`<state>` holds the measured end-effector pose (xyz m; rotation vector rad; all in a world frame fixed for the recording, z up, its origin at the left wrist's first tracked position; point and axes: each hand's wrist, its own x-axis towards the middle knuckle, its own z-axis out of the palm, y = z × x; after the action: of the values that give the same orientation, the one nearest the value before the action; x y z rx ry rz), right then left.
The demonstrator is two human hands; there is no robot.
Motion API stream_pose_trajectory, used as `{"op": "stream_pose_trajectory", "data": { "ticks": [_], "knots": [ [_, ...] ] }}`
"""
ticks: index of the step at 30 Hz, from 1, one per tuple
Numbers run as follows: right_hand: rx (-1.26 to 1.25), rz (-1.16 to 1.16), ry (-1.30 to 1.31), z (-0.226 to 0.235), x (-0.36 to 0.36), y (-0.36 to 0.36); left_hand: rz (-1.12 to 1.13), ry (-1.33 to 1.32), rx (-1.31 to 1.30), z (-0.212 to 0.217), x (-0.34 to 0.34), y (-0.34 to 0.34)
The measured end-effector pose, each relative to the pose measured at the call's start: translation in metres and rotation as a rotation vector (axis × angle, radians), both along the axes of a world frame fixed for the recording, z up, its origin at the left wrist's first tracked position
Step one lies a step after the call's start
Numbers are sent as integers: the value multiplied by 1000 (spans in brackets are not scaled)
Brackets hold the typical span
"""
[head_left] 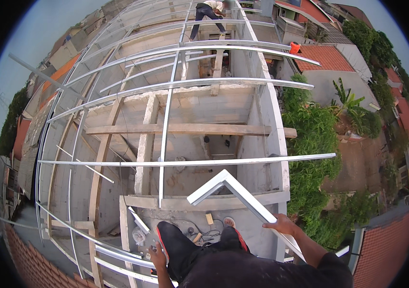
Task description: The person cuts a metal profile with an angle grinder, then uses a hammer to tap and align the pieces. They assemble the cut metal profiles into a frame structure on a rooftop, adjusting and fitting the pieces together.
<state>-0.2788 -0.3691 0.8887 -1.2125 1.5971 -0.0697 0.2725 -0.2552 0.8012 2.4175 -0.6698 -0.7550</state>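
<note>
My right hand [283,225] is closed around the long arm of a light metal roof channel [247,201], bent into an L. Its short leg points left over the concrete ledge, and its lower end passes beside my right forearm. Beside my left knee, my left hand [157,255] has its fingers apart and nothing visible in it. Just left of that hand, metal channels [123,257] run along the edge. On the ledge [175,218] by my feet lie a short metal offcut [138,220], a small wooden block [209,219], a dark cable [207,235] and a clear plastic bag [138,236].
Thin metal bars form an open roof frame ahead, with a crossbar [190,163] nearest me. Below it, a wooden beam [190,129] spans deep block-walled rooms. Another person [208,14] bends over the far frame. Trees [310,144] and tiled roofs [324,58] lie right.
</note>
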Motion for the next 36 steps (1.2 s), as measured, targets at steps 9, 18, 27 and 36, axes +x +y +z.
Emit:
{"op": "stream_pose_trajectory", "data": {
  "ticks": [9, 18, 27, 36],
  "knots": [
    [168, -373, 10, -36, -19, 51, 289, 485, 375, -132, -16, 127],
    [426, -569, 165, -40, 19, 68, 263, 819, 133, -192, -40, 177],
    [472, -428, -91, -119, 75, 37, 155, 692, 490, -168, -56, 226],
    [389, -24, 38, -114, 114, -82, 309, 467, 541, -174, -78, 188]
  ]
}}
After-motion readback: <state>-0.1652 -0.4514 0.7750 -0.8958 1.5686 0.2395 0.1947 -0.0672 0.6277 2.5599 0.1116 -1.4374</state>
